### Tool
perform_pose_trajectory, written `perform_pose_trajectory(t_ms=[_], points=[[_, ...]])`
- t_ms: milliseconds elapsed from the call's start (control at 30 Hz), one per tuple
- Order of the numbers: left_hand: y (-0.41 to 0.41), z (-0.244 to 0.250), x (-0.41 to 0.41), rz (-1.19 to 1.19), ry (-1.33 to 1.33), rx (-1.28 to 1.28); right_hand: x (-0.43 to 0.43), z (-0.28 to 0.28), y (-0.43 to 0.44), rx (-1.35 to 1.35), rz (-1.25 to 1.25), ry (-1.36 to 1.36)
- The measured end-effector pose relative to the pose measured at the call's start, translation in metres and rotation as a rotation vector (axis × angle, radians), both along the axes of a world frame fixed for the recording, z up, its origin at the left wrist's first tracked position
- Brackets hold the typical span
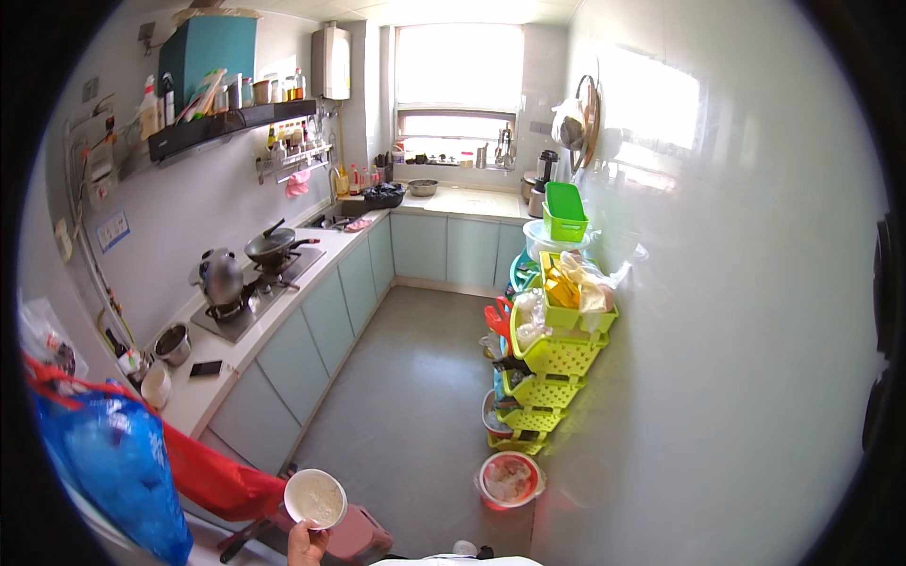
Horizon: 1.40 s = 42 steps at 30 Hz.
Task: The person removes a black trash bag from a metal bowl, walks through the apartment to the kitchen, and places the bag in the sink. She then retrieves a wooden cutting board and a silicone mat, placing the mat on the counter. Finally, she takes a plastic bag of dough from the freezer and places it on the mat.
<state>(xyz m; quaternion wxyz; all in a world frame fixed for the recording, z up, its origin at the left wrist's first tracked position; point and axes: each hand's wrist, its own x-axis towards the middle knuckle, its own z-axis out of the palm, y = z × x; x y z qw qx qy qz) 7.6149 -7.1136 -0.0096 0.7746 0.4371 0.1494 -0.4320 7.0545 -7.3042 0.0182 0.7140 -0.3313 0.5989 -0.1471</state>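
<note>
My left hand (pixel 307 545) grips a white bowl (pixel 288 504) by its near rim, with the thumb over the edge. Pale powder that looks like flour (pixel 318 501) lies inside the bowl. My right hand is out of view. Just beyond and right of my left hand, lower down, is a pink plastic stool (pixel 368 532). A red bag or cloth (pixel 219 470) hangs to the left of the bowl, beside a filled blue plastic bag (pixel 113 460).
The left counter carries a phone (pixel 206 368), a metal pot (pixel 185 348), a white container (pixel 156 388), a large pot (pixel 221 283) and a lidded wok (pixel 271 246) on the gas hob. Along the right wall stand green stacked baskets (pixel 566 357) and a red bucket (pixel 488 493).
</note>
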Motion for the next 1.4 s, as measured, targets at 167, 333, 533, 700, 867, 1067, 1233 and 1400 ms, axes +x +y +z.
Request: perform_pose_trajectory(t_ms=[167, 333, 533, 700, 867, 1067, 1233, 1400], points=[[-0.096, 0.012, 0.051, 0.191, -0.006, -0.013, 0.079, -0.046, -0.118, -0.08, 0.201, 0.023], [-0.211, 0.037, 0.098, 0.164, 0.003, 0.006, 0.146, -0.093, -0.222, -0.191, 0.419, 0.103], [-0.331, 0.032, 0.2, 0.11, -0.037, -0.059, 0.25, -0.139, -0.331, -0.279, 0.567, 0.179], [-0.437, 0.042, 0.301, 0.009, -0.086, -0.073, 0.365, -0.15, -0.435, -0.283, 0.635, 0.257], [-0.529, 0.052, 0.391, 0.041, -0.082, -0.095, 0.463, -0.151, -0.526, -0.305, 0.686, 0.34], [-0.628, 0.045, 0.478, 0.012, -0.057, -0.055, 0.539, -0.178, -0.61, -0.265, 0.725, 0.423], [-0.728, 0.054, 0.531, 0.075, -0.076, -0.036, 0.58, -0.237, -0.671, -0.171, 0.814, 0.467], [-0.831, 0.072, 0.587, 0.068, -0.069, -0.027, 0.637, -0.272, -0.775, -0.156, 0.683, 0.532]])
